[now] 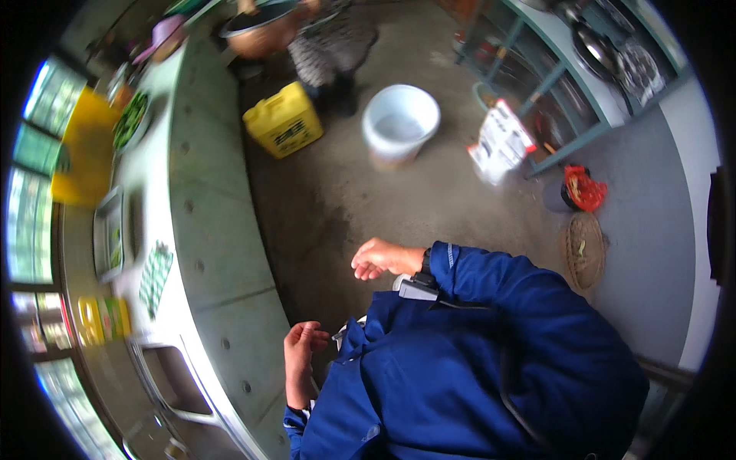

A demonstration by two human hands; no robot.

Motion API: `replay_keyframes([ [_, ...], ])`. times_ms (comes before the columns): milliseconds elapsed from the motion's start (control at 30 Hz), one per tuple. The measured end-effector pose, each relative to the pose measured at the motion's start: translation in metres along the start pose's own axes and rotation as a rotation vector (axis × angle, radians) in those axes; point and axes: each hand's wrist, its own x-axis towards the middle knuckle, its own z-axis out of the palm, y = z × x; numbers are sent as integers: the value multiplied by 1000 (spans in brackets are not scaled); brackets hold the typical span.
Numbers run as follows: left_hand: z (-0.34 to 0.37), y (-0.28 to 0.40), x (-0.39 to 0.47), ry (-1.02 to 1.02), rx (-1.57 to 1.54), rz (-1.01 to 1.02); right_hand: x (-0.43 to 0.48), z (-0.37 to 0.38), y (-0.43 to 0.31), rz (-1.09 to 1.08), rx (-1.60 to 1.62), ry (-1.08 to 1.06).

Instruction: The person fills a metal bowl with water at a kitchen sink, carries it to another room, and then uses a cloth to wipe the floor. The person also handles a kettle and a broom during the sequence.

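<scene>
My right hand [386, 259] hangs in front of my blue jacket, its fingers loosely curled and nothing seen in them; a dark band is on the wrist. Lower left, my left hand [303, 348] is raised beside the jacket front, fingers bent, with no held thing visible. Its fingertips are close to a small metallic object at the jacket edge; contact cannot be told. On the floor ahead stand a white plastic bucket [401, 118] and a yellow jerrycan [284, 121] bearing writing. A printed bag [503, 141] is right of the bucket.
Along the left runs a counter [184, 230] with a sink [175, 379], green checked cloth [155, 279], metal tray [109, 233] and greens [131, 121]. A cabinet [558, 86], red-lined bin [583, 187] and woven basket [585, 250] are right. A person in grey [333, 46] is near a basin [264, 34].
</scene>
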Motion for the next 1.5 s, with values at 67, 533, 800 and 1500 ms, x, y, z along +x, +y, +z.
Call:
replay_keyframes([
  [67,40,25,21,-78,82,-12,-3,-41,22,-11,85,61],
  [533,281,185,174,-546,551,10,-86,-248,7,-140,321,432],
  [800,399,182,388,-675,324,140,-93,-389,-112,-40,417,618],
  [1500,390,92,437,312,-28,-552,230,-690,-226,183,-313,678],
])
